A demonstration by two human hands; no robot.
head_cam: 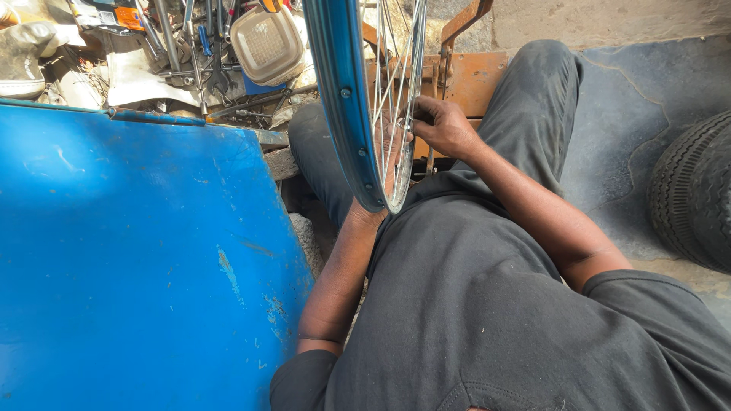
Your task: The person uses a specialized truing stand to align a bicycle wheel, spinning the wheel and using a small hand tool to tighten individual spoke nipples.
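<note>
Stone paving and a scuffed blue metal panel (145, 259) are flanking a seated person who is steadying an upright blue-rimmed bicycle wheel with silver spokes (358, 99) over the lap; the right hand (445, 125) is pinching the spokes, while the left hand (384, 152), behind the rim, is only partly showing, grip unclear, beside a black rubber tyre (697, 190)

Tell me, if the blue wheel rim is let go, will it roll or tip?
Probably it would tip: the rim stands on its narrow edge. Being round, it may also roll. It looks light, only thin spokes inside. The right hand grips there; the left hand is partly hidden.
</note>
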